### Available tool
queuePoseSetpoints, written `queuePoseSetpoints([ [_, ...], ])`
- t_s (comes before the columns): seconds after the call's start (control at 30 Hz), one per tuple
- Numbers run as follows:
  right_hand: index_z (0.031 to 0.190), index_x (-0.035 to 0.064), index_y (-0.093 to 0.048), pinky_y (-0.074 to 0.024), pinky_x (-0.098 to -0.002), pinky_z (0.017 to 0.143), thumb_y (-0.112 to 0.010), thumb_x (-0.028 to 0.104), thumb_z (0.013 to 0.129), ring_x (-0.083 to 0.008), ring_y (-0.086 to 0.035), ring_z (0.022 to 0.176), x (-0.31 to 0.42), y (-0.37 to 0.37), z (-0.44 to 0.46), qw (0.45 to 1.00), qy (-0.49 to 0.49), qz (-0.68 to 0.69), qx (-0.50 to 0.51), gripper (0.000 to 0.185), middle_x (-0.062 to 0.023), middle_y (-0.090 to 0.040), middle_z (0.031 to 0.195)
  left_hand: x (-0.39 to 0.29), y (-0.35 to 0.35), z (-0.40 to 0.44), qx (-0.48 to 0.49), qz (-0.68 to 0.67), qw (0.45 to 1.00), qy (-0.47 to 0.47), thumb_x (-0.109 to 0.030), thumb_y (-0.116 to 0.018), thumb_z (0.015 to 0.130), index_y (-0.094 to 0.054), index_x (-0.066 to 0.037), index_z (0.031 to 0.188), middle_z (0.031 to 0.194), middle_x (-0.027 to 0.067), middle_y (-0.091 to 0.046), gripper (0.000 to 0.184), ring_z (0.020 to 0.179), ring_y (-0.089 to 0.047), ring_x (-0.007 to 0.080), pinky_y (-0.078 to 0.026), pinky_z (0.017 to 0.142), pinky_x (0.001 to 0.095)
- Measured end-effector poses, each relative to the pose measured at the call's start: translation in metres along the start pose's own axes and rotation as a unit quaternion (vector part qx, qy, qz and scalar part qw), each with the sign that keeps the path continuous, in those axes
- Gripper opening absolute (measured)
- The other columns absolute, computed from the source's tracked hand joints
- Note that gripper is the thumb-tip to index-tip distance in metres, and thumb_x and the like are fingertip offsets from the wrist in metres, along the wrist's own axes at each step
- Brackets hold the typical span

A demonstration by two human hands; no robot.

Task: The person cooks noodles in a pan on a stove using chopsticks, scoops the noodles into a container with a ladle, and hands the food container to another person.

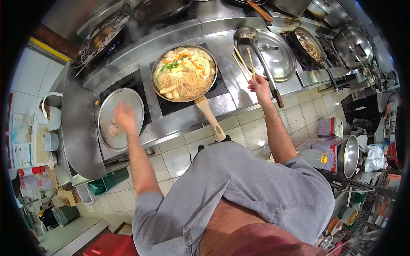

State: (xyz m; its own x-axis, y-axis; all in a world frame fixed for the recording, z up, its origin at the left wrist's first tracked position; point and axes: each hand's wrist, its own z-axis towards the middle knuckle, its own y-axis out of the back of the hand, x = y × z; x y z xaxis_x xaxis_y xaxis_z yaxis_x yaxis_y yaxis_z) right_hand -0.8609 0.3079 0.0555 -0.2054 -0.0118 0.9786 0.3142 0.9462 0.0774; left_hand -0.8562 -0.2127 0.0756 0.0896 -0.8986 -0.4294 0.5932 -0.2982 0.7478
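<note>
Long wooden chopsticks (pixel 241 58) are held in my right hand (pixel 259 88), their tips fanned out and pointing away from me over the steel counter. My left hand (pixel 124 118), smeared by motion, is over a round metal lid (pixel 132 100) on the left burner; its fingers do not show clearly. Between my hands, a frying pan (pixel 188 77) sits on the middle burner. It holds thin brown noodles (pixel 188 85), chopped cabbage with carrot and green pieces (pixel 188 59), and pale chunks (pixel 172 94). The pan's wooden handle (pixel 209 118) points toward me.
A ladle (pixel 260 55) lies across a steel lid (pixel 275 59) right of the pan. Farther right, another pan of food (pixel 309 47) sits on a burner. A dark oily wok (pixel 102 38) stands back left over a flame. A person (pixel 371 106) is at far right.
</note>
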Motion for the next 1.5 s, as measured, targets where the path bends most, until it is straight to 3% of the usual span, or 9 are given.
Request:
queuePoseSetpoints([
  [0.2,0.104,-0.0010,-0.053,-0.0458,-0.0234,0.055,-0.055,0.007,0.083,-0.0117,-0.059,0.062,0.000,-0.021,-0.027,0.992,-0.042,0.101,0.057,0.023,-0.0067,-0.061,0.081,-0.223,-0.039,-0.071,0.366,-0.350,0.862,0.027,-0.026,-0.062,0.083,-0.059,-0.001,0.108,0.090,0.0104,-0.065,0.035,0.082,-0.062,0.0163,-0.049,0.073,0.0277],
  [0.37,0.106,-0.0020,-0.050,-0.0464,-0.0242,0.056,-0.054,0.007,0.084,-0.0134,-0.060,0.066,0.006,-0.034,-0.059,0.980,-0.041,0.131,0.141,0.024,-0.0084,-0.062,0.082,-0.302,-0.096,-0.097,0.448,-0.471,0.748,0.134,-0.030,-0.056,0.087,-0.060,0.002,0.092,0.074,0.0065,-0.063,0.033,0.065,-0.058,0.0127,-0.046,0.056,0.0286],
  [0.53,0.107,-0.0006,-0.053,-0.0476,-0.0288,0.060,-0.055,0.010,0.084,-0.0155,-0.060,0.068,-0.015,-0.012,-0.044,0.998,0.017,0.059,-0.003,0.025,-0.0094,-0.062,0.084,-0.335,-0.148,-0.103,0.445,-0.444,0.757,0.176,-0.027,-0.055,0.086,-0.060,-0.002,0.074,0.065,0.0034,-0.058,0.028,0.059,-0.054,0.0085,-0.044,0.052,0.0245],
  [0.63,0.110,-0.0010,-0.053,-0.0472,-0.0380,0.070,-0.056,0.007,0.081,-0.0265,-0.059,0.078,-0.034,0.029,-0.012,0.949,0.136,-0.268,-0.098,0.030,-0.0166,-0.060,0.088,-0.345,-0.198,-0.106,0.456,-0.347,0.808,0.138,-0.027,-0.057,0.081,-0.062,0.000,0.077,0.073,0.0107,-0.062,0.027,0.070,-0.060,0.0189,-0.048,0.062,0.0329],
  [0.77,0.111,0.0005,-0.054,-0.0438,-0.0431,0.078,-0.050,-0.005,0.078,-0.0370,-0.054,0.089,-0.026,0.052,0.014,0.920,0.203,-0.321,-0.101,0.033,-0.0214,-0.055,0.096,-0.367,-0.217,-0.104,0.475,-0.160,0.864,0.048,-0.027,-0.058,0.076,-0.066,-0.001,0.088,0.094,0.0205,-0.064,0.029,0.093,-0.061,0.0354,-0.049,0.080,0.0442],
  [1.0,0.104,0.0034,-0.056,-0.0420,-0.0443,0.080,-0.049,0.004,0.078,-0.0361,-0.049,0.094,-0.025,0.052,0.074,0.790,0.263,-0.553,-0.028,0.028,-0.0191,-0.052,0.102,-0.403,-0.223,-0.100,0.446,-0.104,0.886,0.070,-0.012,-0.057,0.074,-0.066,-0.001,0.093,0.098,0.0203,-0.064,0.023,0.096,-0.060,0.0347,-0.050,0.082,0.0414],
  [1.27,0.116,0.0148,-0.055,-0.0358,-0.0500,0.088,-0.053,0.008,0.078,-0.0327,-0.044,0.110,-0.035,0.055,0.066,0.789,0.241,-0.565,-0.002,0.039,-0.0148,-0.048,0.119,-0.383,-0.228,-0.097,0.447,-0.106,0.883,0.098,-0.006,-0.058,0.074,-0.065,0.002,0.088,0.091,0.0190,-0.065,0.018,0.086,-0.065,0.0315,-0.054,0.073,0.0397],
  [1.33,0.118,0.0162,-0.054,-0.0355,-0.0517,0.087,-0.056,0.009,0.077,-0.0322,-0.044,0.111,-0.038,0.060,0.064,0.789,0.259,-0.557,0.005,0.042,-0.0141,-0.047,0.123,-0.374,-0.215,-0.096,0.508,-0.381,0.721,0.277,-0.007,-0.063,0.071,-0.062,0.007,0.079,0.077,0.0193,-0.065,0.015,0.071,-0.066,0.0290,-0.056,0.062,0.0371],
  [1.5,0.123,0.0072,-0.050,-0.0442,-0.0333,0.080,-0.067,-0.003,0.069,-0.0244,-0.052,0.092,-0.007,0.060,0.027,0.877,0.347,-0.325,0.066,0.057,-0.0115,-0.047,0.103,-0.367,-0.148,-0.094,0.432,-0.612,0.558,0.356,-0.009,-0.061,0.081,-0.058,0.002,0.088,0.080,0.0134,-0.063,0.014,0.069,-0.065,0.0219,-0.055,0.064,0.0337],
])
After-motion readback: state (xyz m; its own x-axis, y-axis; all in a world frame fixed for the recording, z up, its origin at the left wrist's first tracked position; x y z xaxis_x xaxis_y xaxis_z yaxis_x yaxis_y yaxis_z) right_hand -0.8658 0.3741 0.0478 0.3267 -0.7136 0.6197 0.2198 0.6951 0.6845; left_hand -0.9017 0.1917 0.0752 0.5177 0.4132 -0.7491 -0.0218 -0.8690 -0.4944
